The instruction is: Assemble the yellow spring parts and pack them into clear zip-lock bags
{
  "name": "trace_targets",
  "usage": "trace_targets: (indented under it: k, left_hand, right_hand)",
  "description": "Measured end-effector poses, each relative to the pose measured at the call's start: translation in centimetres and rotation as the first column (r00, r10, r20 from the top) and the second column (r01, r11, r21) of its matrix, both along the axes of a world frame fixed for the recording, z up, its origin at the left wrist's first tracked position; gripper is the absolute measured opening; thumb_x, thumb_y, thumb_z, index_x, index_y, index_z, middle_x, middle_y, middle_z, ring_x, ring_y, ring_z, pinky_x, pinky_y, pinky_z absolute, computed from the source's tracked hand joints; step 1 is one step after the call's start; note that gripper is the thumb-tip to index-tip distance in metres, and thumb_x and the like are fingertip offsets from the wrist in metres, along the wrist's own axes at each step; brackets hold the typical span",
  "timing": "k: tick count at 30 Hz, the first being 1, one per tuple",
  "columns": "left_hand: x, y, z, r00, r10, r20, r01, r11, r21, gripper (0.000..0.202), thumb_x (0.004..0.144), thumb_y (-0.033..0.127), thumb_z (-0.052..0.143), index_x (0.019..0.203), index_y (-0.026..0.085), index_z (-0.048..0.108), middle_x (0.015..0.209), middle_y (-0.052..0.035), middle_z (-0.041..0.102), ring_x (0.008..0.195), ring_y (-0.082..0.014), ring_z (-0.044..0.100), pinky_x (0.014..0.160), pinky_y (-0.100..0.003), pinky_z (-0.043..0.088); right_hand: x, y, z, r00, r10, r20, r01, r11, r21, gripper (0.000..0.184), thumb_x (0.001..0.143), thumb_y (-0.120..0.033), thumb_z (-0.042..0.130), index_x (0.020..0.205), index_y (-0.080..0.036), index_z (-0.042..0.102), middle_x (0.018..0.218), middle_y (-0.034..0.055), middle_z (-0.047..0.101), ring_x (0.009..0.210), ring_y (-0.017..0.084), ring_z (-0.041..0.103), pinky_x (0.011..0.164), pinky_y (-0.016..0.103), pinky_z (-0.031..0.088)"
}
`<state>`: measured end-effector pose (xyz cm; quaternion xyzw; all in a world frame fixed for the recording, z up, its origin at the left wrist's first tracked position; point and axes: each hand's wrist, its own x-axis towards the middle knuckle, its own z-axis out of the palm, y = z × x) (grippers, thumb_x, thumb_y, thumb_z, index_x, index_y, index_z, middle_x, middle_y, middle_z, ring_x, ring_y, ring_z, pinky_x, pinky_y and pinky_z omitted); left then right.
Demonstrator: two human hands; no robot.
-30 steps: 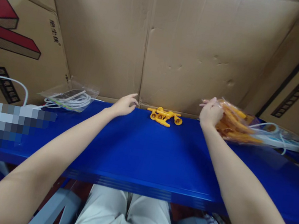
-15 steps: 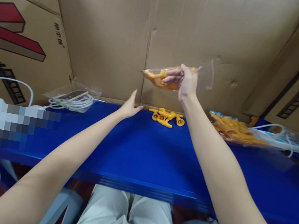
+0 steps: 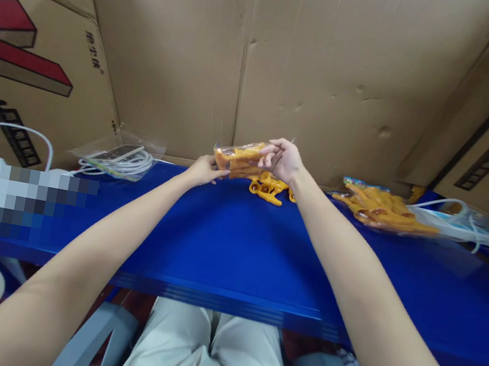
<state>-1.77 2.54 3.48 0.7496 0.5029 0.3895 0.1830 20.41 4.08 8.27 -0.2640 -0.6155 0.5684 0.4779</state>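
Note:
A clear plastic bag of orange-yellow plastic parts (image 3: 238, 160) is held just above the back of the blue table, roughly level. My right hand (image 3: 283, 161) grips its right part, thumb and fingers closed on the plastic. At the lower left end, my left hand (image 3: 203, 171) holds the bag, its thumb along the bottom edge and its other fingers partly hidden. Under and behind the bag and my right hand lie loose yellow plastic pieces (image 3: 269, 188) with round cups, partly covered from view.
Another clear bag of orange-yellow parts (image 3: 379, 208) lies on the blue table (image 3: 232, 250) to the right, by a white cable (image 3: 446, 203). Left are a bagged coiled white cable (image 3: 127, 162) and a blurred-out white object (image 3: 10, 192). A cardboard wall (image 3: 176, 57) stands behind.
My right hand has brought the bag down and slightly left, toward the table. My left hand, open and apart before, now holds the bag's left end.

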Motion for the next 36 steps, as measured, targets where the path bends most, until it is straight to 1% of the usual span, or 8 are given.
trace_targets:
  k: [5,9,13,17,21,28,32,36]
  left_hand:
    - [0.6,0.5,1.1,0.958,0.208,-0.198,-0.136,0.935,0.326,0.019,0.081,0.018,0.054,0.096,0.011,0.064,0.092,-0.0114,0.069,0.087,-0.0225,0.065,0.077,-0.031,0.049]
    - [1.5,0.1,2.0,0.854,0.300,-0.425,-0.112,0.904,0.413,0.022,0.079,0.011,0.050,0.095,0.015,0.064,0.096,-0.0101,0.068,0.093,-0.0230,0.062,0.081,-0.032,0.046]
    - [2.9,-0.1,2.7,0.763,0.329,-0.556,-0.127,0.920,0.370,0.022,0.079,0.017,0.051,0.098,0.018,0.063,0.094,-0.0099,0.067,0.092,-0.0241,0.062,0.078,-0.033,0.045]
    - [4.3,0.0,3.1,0.766,0.324,-0.555,-0.130,0.924,0.360,0.022,0.080,0.019,0.052,0.098,0.019,0.063,0.094,-0.0098,0.067,0.092,-0.0234,0.062,0.077,-0.032,0.044]
    - [5.4,0.2,3.1,0.771,0.313,-0.555,-0.101,0.920,0.379,0.022,0.081,0.021,0.052,0.100,0.018,0.063,0.095,-0.0097,0.067,0.090,-0.0223,0.062,0.074,-0.030,0.044]
    - [4.3,0.7,3.1,0.762,0.161,-0.627,0.032,0.958,0.285,0.030,0.073,0.041,0.064,0.092,0.019,0.067,0.089,-0.0065,0.068,0.085,-0.0204,0.062,0.071,-0.025,0.042]
    - [1.9,1.1,3.3,0.693,0.182,-0.697,-0.038,0.975,0.217,0.032,0.064,0.048,0.070,0.083,0.022,0.069,0.082,-0.0057,0.068,0.084,-0.0229,0.063,0.070,-0.025,0.042]
    - [-0.1,1.4,3.1,0.710,0.195,-0.676,-0.113,0.980,0.164,0.019,0.061,0.041,0.073,0.067,0.023,0.069,0.067,-0.0053,0.066,0.083,-0.0240,0.064,0.071,-0.026,0.042]
  right_hand:
    - [0.5,0.9,-1.5,0.986,-0.169,-0.009,0.169,0.985,-0.031,0.043,0.085,-0.033,0.033,0.053,-0.018,0.058,0.029,-0.0012,0.039,0.048,0.015,0.059,0.066,0.026,0.049]
    - [1.4,1.5,-2.7,0.917,-0.390,0.087,0.396,0.916,-0.070,0.038,0.088,-0.028,0.030,0.065,-0.016,0.057,0.048,0.0028,0.057,0.051,0.014,0.062,0.056,0.024,0.047]
    - [2.8,1.4,-2.7,0.765,-0.604,0.225,0.572,0.797,0.196,0.014,0.076,-0.013,0.049,0.086,-0.015,0.059,0.085,0.0061,0.067,0.051,0.010,0.059,0.053,0.024,0.047]
    - [3.9,0.0,-2.0,0.741,-0.547,0.390,0.312,0.795,0.520,0.039,0.064,-0.009,0.062,0.103,-0.015,0.063,0.106,0.0086,0.065,0.063,0.011,0.060,0.063,0.027,0.050]
    - [4.2,-1.3,-1.7,0.730,-0.448,0.516,0.046,0.786,0.617,0.039,0.068,-0.026,0.067,0.105,-0.015,0.066,0.092,0.0059,0.069,0.071,0.016,0.062,0.067,0.028,0.049]
    - [3.8,-1.2,-2.6,0.630,-0.616,0.473,0.131,0.684,0.717,0.025,0.077,-0.032,0.059,0.088,-0.014,0.070,0.067,0.0032,0.066,0.063,0.017,0.059,0.060,0.026,0.045]
    - [3.8,-1.2,-2.9,0.693,-0.572,0.439,0.172,0.722,0.670,0.016,0.074,-0.030,0.062,0.079,-0.017,0.071,0.059,-0.0001,0.063,0.058,0.016,0.058,0.059,0.026,0.044]
    - [3.8,-1.7,-3.0,0.798,-0.469,0.377,0.209,0.804,0.557,0.011,0.070,-0.026,0.068,0.074,-0.017,0.070,0.055,-0.0023,0.061,0.051,0.013,0.056,0.056,0.025,0.045]
